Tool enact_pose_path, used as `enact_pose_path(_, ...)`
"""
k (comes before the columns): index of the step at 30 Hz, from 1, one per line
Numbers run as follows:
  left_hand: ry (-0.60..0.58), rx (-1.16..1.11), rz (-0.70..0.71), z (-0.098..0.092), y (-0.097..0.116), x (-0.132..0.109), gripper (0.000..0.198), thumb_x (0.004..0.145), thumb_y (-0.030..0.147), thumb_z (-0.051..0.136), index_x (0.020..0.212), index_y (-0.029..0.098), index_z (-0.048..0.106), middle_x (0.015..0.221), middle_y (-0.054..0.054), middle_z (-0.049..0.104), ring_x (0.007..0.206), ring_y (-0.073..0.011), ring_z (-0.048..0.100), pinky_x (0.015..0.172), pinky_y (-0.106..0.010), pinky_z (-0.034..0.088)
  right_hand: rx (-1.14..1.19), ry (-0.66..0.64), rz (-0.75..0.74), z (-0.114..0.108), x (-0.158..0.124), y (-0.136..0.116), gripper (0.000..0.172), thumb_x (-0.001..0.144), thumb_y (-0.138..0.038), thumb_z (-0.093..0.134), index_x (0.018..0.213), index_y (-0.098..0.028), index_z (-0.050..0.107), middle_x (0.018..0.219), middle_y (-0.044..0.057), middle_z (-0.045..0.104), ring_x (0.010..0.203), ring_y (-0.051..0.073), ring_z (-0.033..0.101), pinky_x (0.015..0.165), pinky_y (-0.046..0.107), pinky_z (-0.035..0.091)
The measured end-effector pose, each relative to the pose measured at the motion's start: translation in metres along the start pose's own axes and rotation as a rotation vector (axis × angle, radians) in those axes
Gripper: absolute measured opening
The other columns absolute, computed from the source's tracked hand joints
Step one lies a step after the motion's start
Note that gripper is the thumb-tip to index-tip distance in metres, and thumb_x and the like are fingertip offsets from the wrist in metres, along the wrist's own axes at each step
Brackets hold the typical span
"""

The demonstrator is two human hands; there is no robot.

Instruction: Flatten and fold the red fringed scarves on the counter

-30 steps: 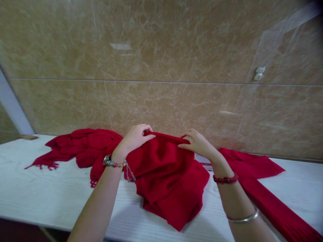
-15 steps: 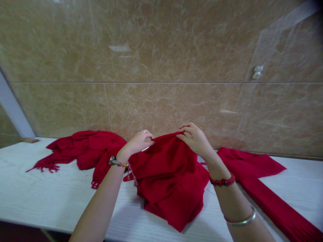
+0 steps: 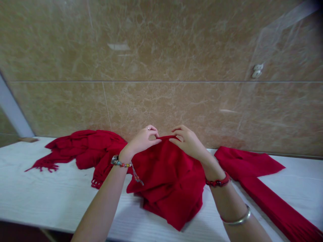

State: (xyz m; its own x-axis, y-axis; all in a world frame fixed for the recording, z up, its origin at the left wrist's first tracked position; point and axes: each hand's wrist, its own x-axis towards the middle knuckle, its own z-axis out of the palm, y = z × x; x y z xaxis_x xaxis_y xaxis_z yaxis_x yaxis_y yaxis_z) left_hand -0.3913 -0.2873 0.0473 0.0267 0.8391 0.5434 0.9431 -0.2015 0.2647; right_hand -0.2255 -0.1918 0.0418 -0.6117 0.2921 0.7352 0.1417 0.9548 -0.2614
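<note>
A red cloth (image 3: 171,181) hangs bunched from both my hands in the middle, its lower folds resting on the white table (image 3: 63,201). My left hand (image 3: 145,138) pinches its top edge between thumb and fingers. A short way to the right, my right hand (image 3: 188,141) pinches the same edge. The stretch of edge between them is short and slightly slack. Left of my left hand, a crumpled red scarf (image 3: 88,148) with fringed ends lies in a heap. To the right, a folded red scarf (image 3: 264,191) lies bent at an angle, its fringe toward the lower right.
Behind the table rises a brown marbled tile wall (image 3: 161,104). A small white fixture (image 3: 257,71) sits on it at the right. A small brown block (image 3: 27,139) lies at the table's far left corner, by a pale post (image 3: 16,107).
My hands have come closer together along the cloth's top edge, which now sags slightly lower. The scarves on either side stay where they were.
</note>
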Motion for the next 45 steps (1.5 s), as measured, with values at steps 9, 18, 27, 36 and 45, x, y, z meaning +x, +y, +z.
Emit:
enact_pose_path(9,0.029,0.067,-0.044,-0.012,-0.018,-0.007,0.013,0.077,0.026,0.053,0.077,0.015,0.061,0.101,-0.007,0.055,0.094,-0.0184,0.053,0.09,-0.032,0.039,-0.089,-0.012,0.027,-0.025,-0.008,0.017,0.006,0.072,-0.02,0.061,0.076,-0.018,0.064,0.09,0.008,0.057,0.086,0.02,0.056,0.082,0.036,0.045)
enact_pose_path(18,-0.006,0.126,0.046,-0.016,0.01,-0.006,0.01,0.076,0.024,0.057,0.078,0.015,0.062,0.105,-0.007,0.053,0.098,-0.0182,0.052,0.091,-0.031,0.039,-0.042,-0.049,0.011,0.01,0.001,-0.013,0.013,0.077,-0.017,0.056,0.085,-0.018,0.066,0.1,0.009,0.057,0.094,0.02,0.054,0.084,0.037,0.043)
enact_pose_path(27,-0.293,0.009,-0.042,-0.003,-0.031,-0.011,0.018,0.078,0.024,0.053,0.088,0.014,0.065,0.109,-0.01,0.057,0.102,-0.0189,0.052,0.093,-0.029,0.038,-0.032,0.126,-0.041,-0.018,-0.002,0.006,0.006,0.075,-0.017,0.057,0.072,-0.018,0.063,0.087,0.006,0.057,0.082,0.018,0.057,0.077,0.032,0.046)
enact_pose_path(36,-0.271,-0.261,-0.009,-0.003,-0.007,-0.007,0.038,0.087,0.029,0.04,0.121,0.014,0.047,0.125,-0.009,0.049,0.116,-0.0149,0.043,0.099,-0.028,0.031,-0.088,-0.038,-0.22,-0.028,-0.006,0.0,0.012,0.077,-0.014,0.054,0.079,-0.018,0.064,0.096,0.009,0.055,0.087,0.019,0.056,0.078,0.034,0.047)
enact_pose_path(45,-0.409,-0.443,0.077,0.013,-0.01,-0.003,0.011,0.079,0.025,0.054,0.085,0.018,0.06,0.134,-0.004,0.042,0.118,-0.0162,0.042,0.099,-0.028,0.031,-0.195,-0.039,-0.183,-0.033,-0.007,-0.005,0.015,0.077,-0.012,0.05,0.077,-0.018,0.064,0.098,0.009,0.055,0.092,0.021,0.055,0.084,0.04,0.042)
